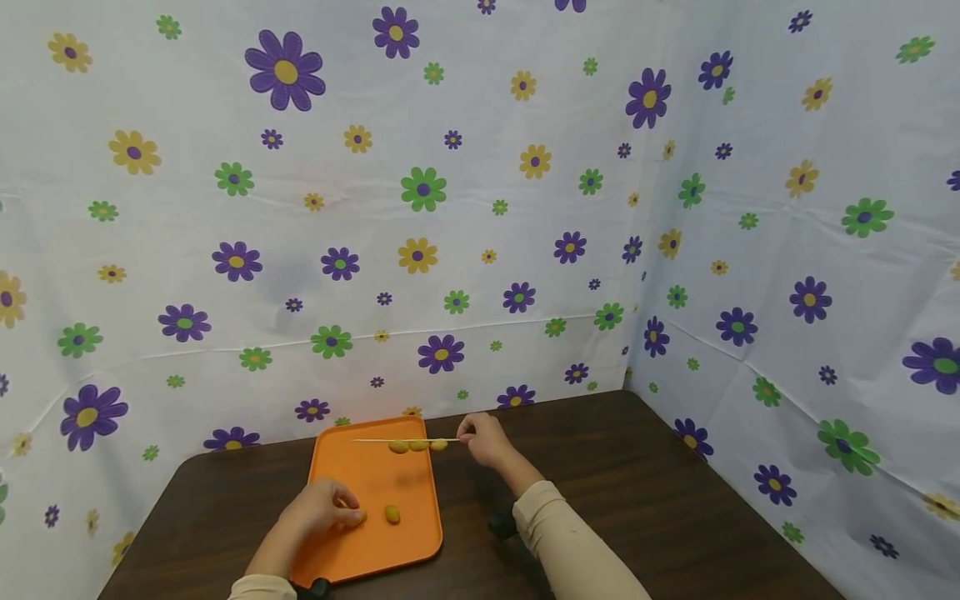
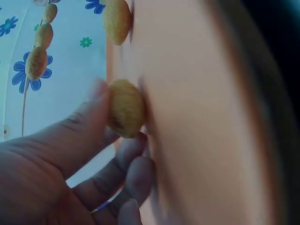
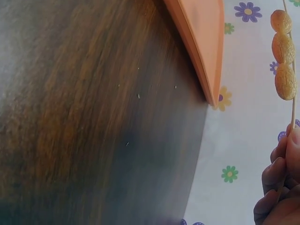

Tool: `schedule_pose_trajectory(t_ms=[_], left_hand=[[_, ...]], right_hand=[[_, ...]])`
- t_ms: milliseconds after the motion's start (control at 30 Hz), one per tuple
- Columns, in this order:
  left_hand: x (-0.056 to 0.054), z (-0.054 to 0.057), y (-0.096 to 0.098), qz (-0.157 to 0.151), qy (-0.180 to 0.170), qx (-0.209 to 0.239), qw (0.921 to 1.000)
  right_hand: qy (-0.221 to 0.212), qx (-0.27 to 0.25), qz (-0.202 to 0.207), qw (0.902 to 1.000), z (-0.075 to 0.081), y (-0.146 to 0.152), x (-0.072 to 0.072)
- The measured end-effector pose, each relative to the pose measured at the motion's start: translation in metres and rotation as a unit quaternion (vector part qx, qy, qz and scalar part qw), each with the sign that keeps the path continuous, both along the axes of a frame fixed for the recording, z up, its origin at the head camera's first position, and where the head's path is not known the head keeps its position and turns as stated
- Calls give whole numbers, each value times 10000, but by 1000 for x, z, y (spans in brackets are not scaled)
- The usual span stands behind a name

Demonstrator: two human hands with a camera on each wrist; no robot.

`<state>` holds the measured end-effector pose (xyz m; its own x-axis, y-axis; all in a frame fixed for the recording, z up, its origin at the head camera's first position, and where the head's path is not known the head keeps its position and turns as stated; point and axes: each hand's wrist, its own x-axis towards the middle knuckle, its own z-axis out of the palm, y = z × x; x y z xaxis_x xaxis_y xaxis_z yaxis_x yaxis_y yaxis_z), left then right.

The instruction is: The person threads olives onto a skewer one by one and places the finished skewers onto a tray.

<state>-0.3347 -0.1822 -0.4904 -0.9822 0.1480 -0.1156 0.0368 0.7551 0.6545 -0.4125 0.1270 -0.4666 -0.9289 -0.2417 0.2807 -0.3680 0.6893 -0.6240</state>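
My right hand (image 1: pixel 486 439) grips one end of a thin wooden skewer (image 1: pixel 371 440), held level above the far part of an orange tray (image 1: pixel 378 546). Three small yellow potatoes (image 3: pixel 283 48) are threaded on it in a row, and its bare tip points left. Down at the tray, my left hand (image 1: pixel 322 506) pinches a loose small yellow potato (image 2: pixel 125 108) between thumb and fingers, close over the tray surface. The index finger is mostly hidden behind it. Another loose potato (image 1: pixel 392 514) lies on the tray just right of that hand.
The tray sits on a dark brown wooden table (image 1: pixel 600 467), its rim raised all round. A few tiny crumbs (image 3: pixel 138 96) dot the wood. White flower-print sheeting (image 1: pixel 480 275) hangs behind and along the right side.
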Motion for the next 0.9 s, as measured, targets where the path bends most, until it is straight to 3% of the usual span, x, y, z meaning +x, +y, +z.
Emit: schedule_pose_trajectory(t_ms=[233,333,667,900], left_hand=[[7,8,1,10,-71,-295,9995],[6,9,0,74,16,-107,9999],[-7,8,-2,361,995,700,9919],[-12,6,-4,638,1125,1134,9851]], right_hand=[[-167,-8,-29,9999,1,3,3],[-159,-33,15,9999,0,4,3],[-423,-177,87,9989,-5,9,2],[-406,-147,251,9988,-5,14,3]])
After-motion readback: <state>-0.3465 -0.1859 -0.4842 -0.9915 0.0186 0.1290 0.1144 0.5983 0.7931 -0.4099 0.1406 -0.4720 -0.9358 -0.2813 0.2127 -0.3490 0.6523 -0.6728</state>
